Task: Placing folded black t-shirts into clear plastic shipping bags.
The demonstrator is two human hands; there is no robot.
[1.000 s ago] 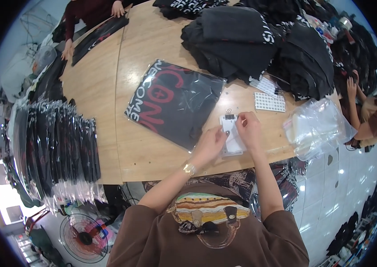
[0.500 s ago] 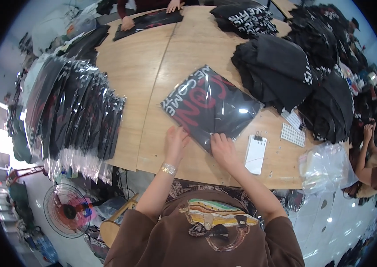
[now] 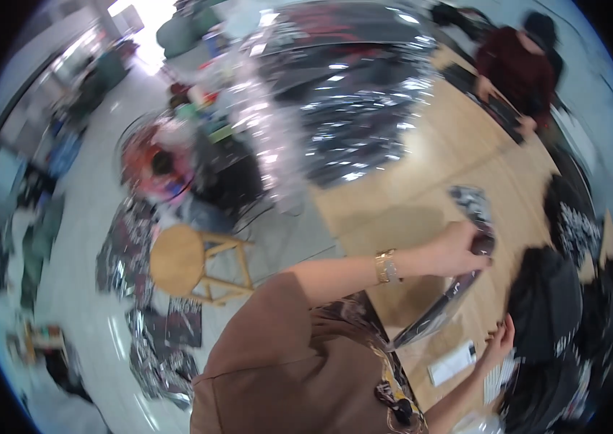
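Observation:
My left hand (image 3: 452,249), with a metal bracelet at its wrist, is closed around a dark folded garment in a clear plastic bag (image 3: 436,309). The bag hangs bent and on edge over the wooden table, partly behind the hand. Farther right and nearer, my right hand (image 3: 500,341) is apart from the bag, its fingers spread beside a heap of black garments (image 3: 546,304). A white pad (image 3: 452,363) lies on the table just left of the right forearm, with part of a white card (image 3: 493,383) on the other side.
A broad stack of bagged dark garments (image 3: 357,108) covers the table's far left end. Across the table, another person (image 3: 516,69) handles a dark garment. Beside the table stand a round wooden stool (image 3: 178,259) and a fan (image 3: 160,163). Shiny bagged garments (image 3: 154,354) lie on the floor.
My view has swung left. The bagged garment lay flat under both hands; now my left hand has lifted it, and my right hand has let go and moved toward the black garments.

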